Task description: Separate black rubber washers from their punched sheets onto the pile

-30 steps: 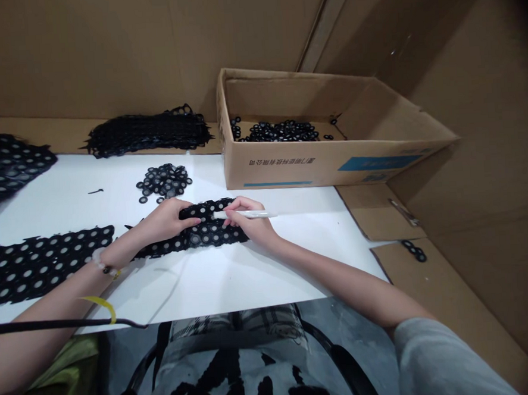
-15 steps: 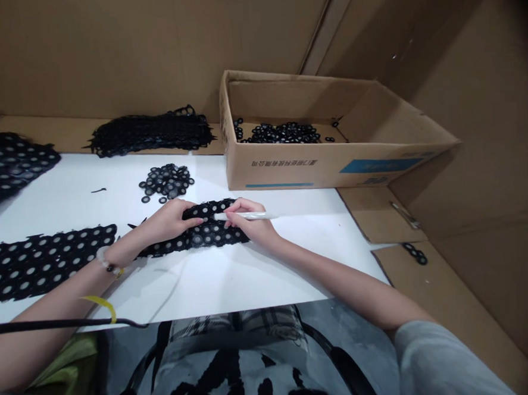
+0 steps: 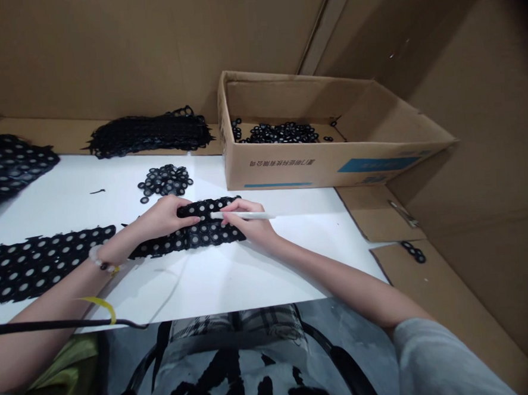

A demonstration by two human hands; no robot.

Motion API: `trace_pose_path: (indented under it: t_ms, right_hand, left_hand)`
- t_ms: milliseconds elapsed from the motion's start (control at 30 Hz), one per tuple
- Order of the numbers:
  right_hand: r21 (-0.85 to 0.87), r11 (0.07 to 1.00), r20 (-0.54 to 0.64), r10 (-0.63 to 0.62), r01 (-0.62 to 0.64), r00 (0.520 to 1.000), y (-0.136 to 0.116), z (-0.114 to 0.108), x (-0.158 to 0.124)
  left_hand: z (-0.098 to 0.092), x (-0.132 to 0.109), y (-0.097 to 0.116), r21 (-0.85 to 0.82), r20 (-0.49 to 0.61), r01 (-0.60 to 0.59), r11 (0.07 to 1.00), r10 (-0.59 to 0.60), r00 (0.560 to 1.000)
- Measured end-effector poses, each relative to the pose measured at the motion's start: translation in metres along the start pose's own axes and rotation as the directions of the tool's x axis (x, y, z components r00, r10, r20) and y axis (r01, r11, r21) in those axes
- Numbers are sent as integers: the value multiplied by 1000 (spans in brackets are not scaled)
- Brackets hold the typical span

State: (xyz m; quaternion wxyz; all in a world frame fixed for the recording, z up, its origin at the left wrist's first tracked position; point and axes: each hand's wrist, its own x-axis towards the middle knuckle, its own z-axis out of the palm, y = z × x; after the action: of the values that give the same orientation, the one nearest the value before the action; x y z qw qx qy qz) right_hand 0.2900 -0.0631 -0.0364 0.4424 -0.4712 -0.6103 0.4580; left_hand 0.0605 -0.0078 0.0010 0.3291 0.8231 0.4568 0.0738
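Left hand (image 3: 164, 220) on perforated black strip (image 3: 208, 235); right hand (image 3: 250, 223) grips apparently a marker (image 3: 265, 214).

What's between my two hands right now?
The head view shows a black strip of joined rings between your left hand and right hand, with the tip of a white pen over it.
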Motion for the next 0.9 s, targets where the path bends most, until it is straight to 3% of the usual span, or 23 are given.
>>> trace_pose_path:
  t_ms: [133, 267, 433, 667, 900]
  right_hand:
    - [74, 997, -100, -11, 19, 995, -1, -9, 5]
    - [149, 988, -103, -31, 46, 994, -3, -16, 12]
    - [178, 981, -8, -69, 70, 998, 0, -16, 14]
    - [149, 988, 50, -44, 36, 998, -5, -8, 2]
    - [-29, 996, 117, -83, 87, 990, -7, -13, 0]
  left_hand:
    - [-8, -1, -2, -53, -14, 33, 998, -34, 999]
    - [-14, 0, -3, -39, -20, -17, 999, 17, 1000]
    - [-17, -2, 2, 64, 15, -75, 995, 74, 997]
    - [4, -7, 14, 321, -33, -87, 943, 103, 994]
    - [10, -3, 7, 203, -65, -63, 977, 78, 995]
